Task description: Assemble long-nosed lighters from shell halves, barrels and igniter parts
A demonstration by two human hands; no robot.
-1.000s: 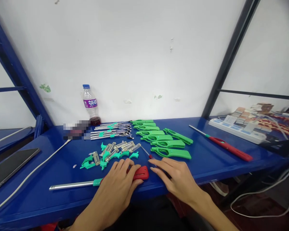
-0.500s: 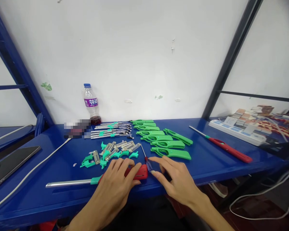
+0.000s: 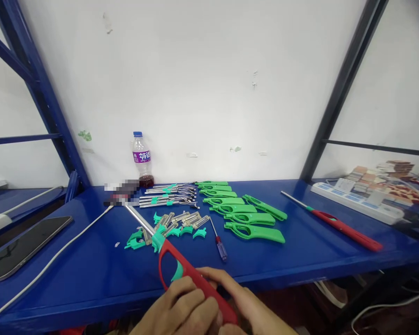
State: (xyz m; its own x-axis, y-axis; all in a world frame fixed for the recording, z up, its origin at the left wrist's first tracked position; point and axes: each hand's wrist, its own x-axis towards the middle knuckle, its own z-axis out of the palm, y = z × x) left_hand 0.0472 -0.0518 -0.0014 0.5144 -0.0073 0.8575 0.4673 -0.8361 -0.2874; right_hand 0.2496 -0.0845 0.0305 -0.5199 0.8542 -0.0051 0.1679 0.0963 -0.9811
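A red gas lighter (image 3: 214, 295) with a long metal tube and a teal trigger is raised at a slant over the table's front edge, tube pointing up and left. My left hand (image 3: 186, 309) is wrapped round its handle from the left. From the other side my right hand (image 3: 247, 304) grips the handle's lower end, its fingertips partly hidden. Beyond the hands lies a screwdriver (image 3: 220, 247) with a clear purple handle. Behind the lighter's tube are teal trigger pieces (image 3: 199, 233) and clear fuel tanks (image 3: 200, 222). Several green handle shells (image 3: 260, 233) lie to the right.
Metal tubes with wires (image 3: 160, 201) lie at the back beside a drink bottle (image 3: 143, 160). Another red lighter (image 3: 349, 230) and a white power strip (image 3: 358, 203) are on the right. A phone (image 3: 28, 244) and a white cable (image 3: 61, 255) occupy the left. Blue shelf posts (image 3: 43, 97) flank the table.
The red lighter has been lifted off the table and turned so its tube points up and left. My right hand has left the screwdriver's side and closed on the lighter's handle.
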